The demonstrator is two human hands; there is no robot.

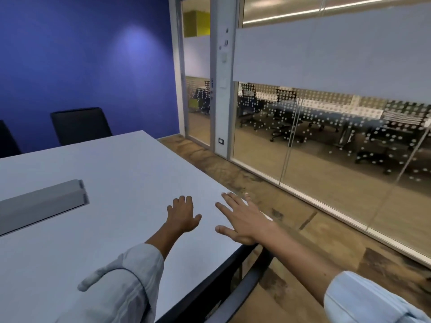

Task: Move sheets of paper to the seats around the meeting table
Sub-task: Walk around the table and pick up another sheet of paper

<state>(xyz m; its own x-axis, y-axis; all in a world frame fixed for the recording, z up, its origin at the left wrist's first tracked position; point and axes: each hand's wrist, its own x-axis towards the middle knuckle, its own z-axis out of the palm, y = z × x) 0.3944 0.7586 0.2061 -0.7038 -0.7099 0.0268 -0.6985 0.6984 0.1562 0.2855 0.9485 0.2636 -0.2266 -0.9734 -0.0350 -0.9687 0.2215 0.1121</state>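
White tabletop (121, 164) fills the lower left of the frame. Left hand (183, 215) and right hand (242, 220) lie flat with fingers spread, holding nothing, on a barely distinguishable sheet of paper (210, 194) at the tabletop's right edge.

A white meeting table (112, 164) bears a grey cable box (39, 203) and both flat palms.

Both hands (210, 217) flat on table (116, 171)

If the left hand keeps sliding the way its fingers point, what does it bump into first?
Probably nothing soon. The left hand points across bare white table; the way looks free to the far edge. The grey box sits off to its left.
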